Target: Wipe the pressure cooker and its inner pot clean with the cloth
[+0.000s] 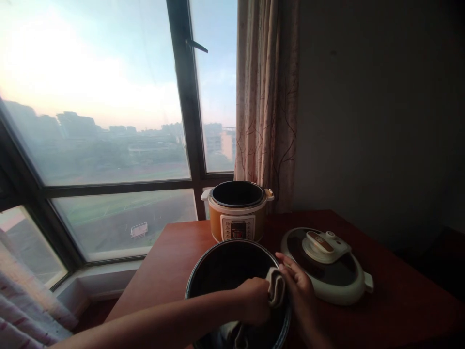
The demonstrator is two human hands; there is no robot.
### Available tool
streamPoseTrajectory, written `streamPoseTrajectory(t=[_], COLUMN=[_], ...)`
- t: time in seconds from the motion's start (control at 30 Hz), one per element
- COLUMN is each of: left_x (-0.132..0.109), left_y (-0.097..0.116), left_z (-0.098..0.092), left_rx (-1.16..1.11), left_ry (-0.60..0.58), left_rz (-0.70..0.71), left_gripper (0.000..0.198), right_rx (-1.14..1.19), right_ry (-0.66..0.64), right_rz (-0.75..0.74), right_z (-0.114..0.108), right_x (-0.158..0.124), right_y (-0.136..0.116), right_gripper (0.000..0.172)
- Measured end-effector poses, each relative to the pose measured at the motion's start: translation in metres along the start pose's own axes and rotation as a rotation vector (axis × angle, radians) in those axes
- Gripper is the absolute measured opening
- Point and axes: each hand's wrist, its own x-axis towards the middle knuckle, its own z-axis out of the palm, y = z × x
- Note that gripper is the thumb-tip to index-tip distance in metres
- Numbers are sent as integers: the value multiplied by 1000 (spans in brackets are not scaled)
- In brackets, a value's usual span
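A dark inner pot (pixel 225 261) with a pale, worn-looking rim faces me at the front of the table. My left hand (pixel 254 300) reaches over it, fingers closed around a folded beige cloth (pixel 276 287) at the pot's right inner side. More cloth (pixel 230 332) shows lower in the pot, partly under my left forearm. My right hand (pixel 300 286) grips the right side of the pot from outside, its fingers fairly straight along the rim. The pot's underside is out of sight, so I cannot tell whether it rests on the table.
Behind the pot stands an orange-brown electric cooker (pixel 214 220), its top uncovered. To the right lies its cream lid (pixel 336 291) with a dark centre, on the reddish wooden table (pixel 152 276). A window (pixel 119 135) and a curtain (pixel 257 97) border the table at the back and left.
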Motion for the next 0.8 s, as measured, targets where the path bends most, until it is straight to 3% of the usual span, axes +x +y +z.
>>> streamPoseTrajectory(t=[0.1, 0.17, 0.27, 0.37, 0.47, 0.53, 0.6, 0.7, 0.8], left_x=[-20, -31, -38, -34, -26, -21, -16, -5, 10], left_y=[-1, -6, -15, -19, -20, -20, -20, -25, -32], left_z=[-10, -16, -19, -18, -16, -17, -19, -22, -19], left_rx=[320, 405, 404, 317, 181, 75, -76, -418, -597], left_ry=[-302, -390, -410, -428, -449, -449, -373, -41, 216], left_rz=[208, 251, 216, 196, 28, -115, -231, -362, -357], left_gripper=[10, 21, 33, 30, 22, 18, 20, 35, 39], right_rx=[11, 12, -26, -88, -117, -124, -133, -151, -171], right_ry=[19, -6, -40, 80, 198, 182, 132, 112, 174], right_rz=[-9, -10, -7, -31, -70, -64, -24, 15, -28], right_z=[-3, -6, -8, -9, -17, -26, -34, -36, -25], right_x=[5, 9, 11, 3, -14, -27, -39, -54, -63], right_y=[3, 3, 2, 1, 5, 11, 17, 23, 22], right_gripper=[60, 60, 61, 61, 62, 66, 72, 80, 82])
